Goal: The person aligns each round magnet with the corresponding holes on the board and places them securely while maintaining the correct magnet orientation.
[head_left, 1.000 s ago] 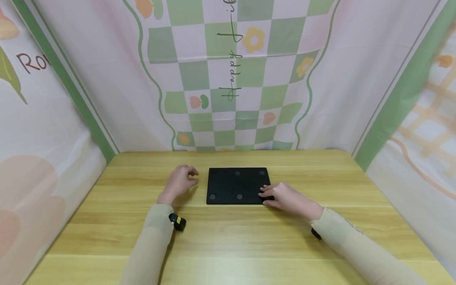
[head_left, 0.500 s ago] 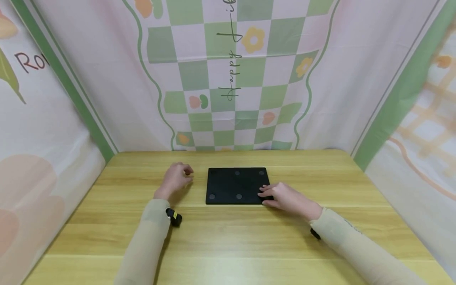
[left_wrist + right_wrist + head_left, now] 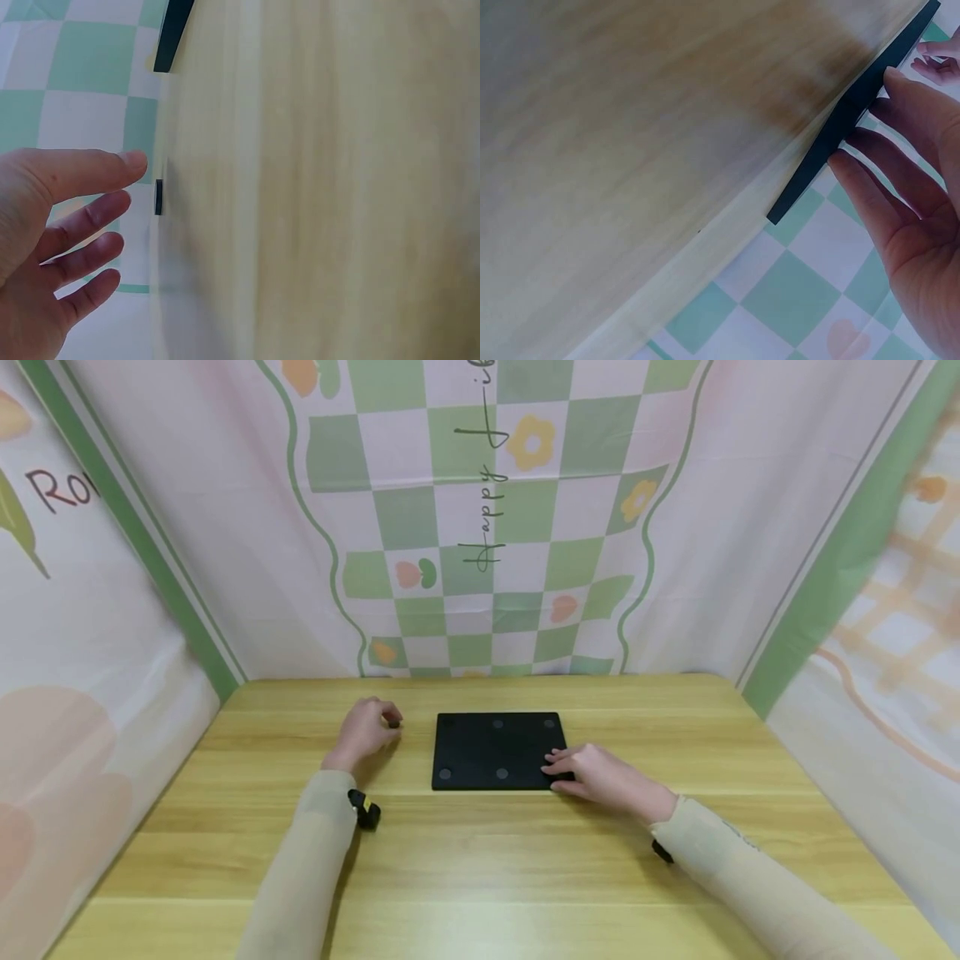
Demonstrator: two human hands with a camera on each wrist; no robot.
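A thin black rectangular board (image 3: pixel 480 747) with several round grey spots on its face lies flat on the wooden table. My right hand (image 3: pixel 603 777) is at its near right corner; in the right wrist view the fingertips touch the board (image 3: pixel 821 161) and the thumb tip is at its edge. Left of the board, my left hand (image 3: pixel 363 733) is held low with loosely bent fingers. A small flat black piece (image 3: pixel 158 196) lies on the table just beyond the thumb and fingertips in the left wrist view, apart from them.
The wooden table (image 3: pixel 480 860) ends at the back against a curtain (image 3: pixel 517 527) with green and white checks. More printed cloth hangs along the left and right sides. Each sleeve has a small black wrist camera (image 3: pixel 365 810).
My left hand has moved left, away from the board, and the small black piece shows under its fingers. My right hand has stayed at the board's corner.
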